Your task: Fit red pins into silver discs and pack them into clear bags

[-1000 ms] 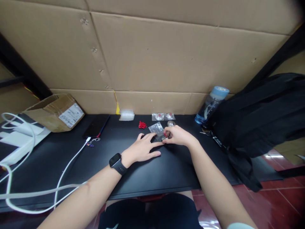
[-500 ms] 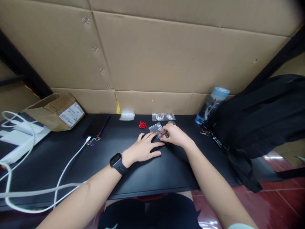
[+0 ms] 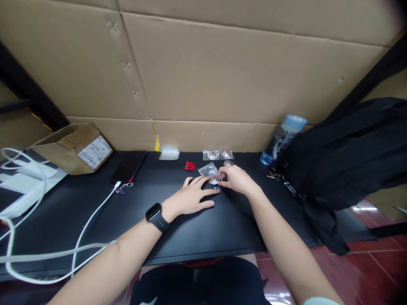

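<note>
My left hand (image 3: 192,197) lies flat on the black table with its fingers spread. Its fingertips rest at the edge of a small clear plastic bag (image 3: 208,169). On the lower part of that bag sits a round, clear-and-silver piece (image 3: 214,180) with a bit of red on it. My right hand (image 3: 235,178) is at the right side of this piece, thumb and fingers pinched together. What they pinch is too small to make out. A similar round silver piece (image 3: 228,163) lies just behind my right hand. Left of the bag is a small pile of red pieces (image 3: 190,165).
Two bagged round pieces (image 3: 213,155) and a stack of clear bags (image 3: 169,152) lie along the cardboard wall. A phone (image 3: 129,167), white cables and an open carton (image 3: 74,148) are left. A water bottle (image 3: 282,140), keys and a black backpack (image 3: 346,152) stand right.
My right fingers have shifted slightly right, uncovering more of the round piece with its red bit, which now lies on the bag. My left hand has stayed in place.
</note>
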A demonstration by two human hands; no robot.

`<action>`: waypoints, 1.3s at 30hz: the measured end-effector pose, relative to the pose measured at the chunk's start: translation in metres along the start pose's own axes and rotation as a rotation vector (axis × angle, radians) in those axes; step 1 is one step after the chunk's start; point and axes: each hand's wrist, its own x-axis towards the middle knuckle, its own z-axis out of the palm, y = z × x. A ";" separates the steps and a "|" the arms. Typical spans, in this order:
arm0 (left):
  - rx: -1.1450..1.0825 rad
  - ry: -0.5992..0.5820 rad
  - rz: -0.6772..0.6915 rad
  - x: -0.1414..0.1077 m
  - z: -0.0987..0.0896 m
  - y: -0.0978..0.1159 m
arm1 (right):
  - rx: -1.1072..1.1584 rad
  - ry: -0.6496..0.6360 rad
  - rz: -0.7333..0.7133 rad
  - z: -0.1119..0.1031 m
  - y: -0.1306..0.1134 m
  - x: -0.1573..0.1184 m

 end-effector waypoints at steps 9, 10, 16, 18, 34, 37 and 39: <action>-0.008 -0.034 -0.014 -0.001 -0.001 0.000 | 0.066 -0.035 -0.056 0.002 0.000 0.001; -0.010 -0.032 -0.015 -0.001 -0.001 0.000 | 0.067 -0.033 -0.059 0.003 -0.001 0.001; -0.014 -0.054 -0.005 -0.001 -0.001 0.000 | 0.016 0.030 0.030 0.007 -0.003 0.003; -0.015 -0.061 -0.008 -0.001 -0.002 0.001 | -0.013 0.063 0.042 0.009 -0.003 0.005; -0.105 -0.079 -0.030 0.003 -0.010 -0.003 | 0.112 0.145 -0.138 0.028 0.010 0.022; -0.089 -0.014 -0.005 0.003 -0.014 -0.005 | 0.196 0.081 -0.191 0.018 0.016 0.018; -0.078 0.034 -0.013 0.004 -0.016 -0.007 | 0.260 0.042 -0.244 0.009 0.020 0.015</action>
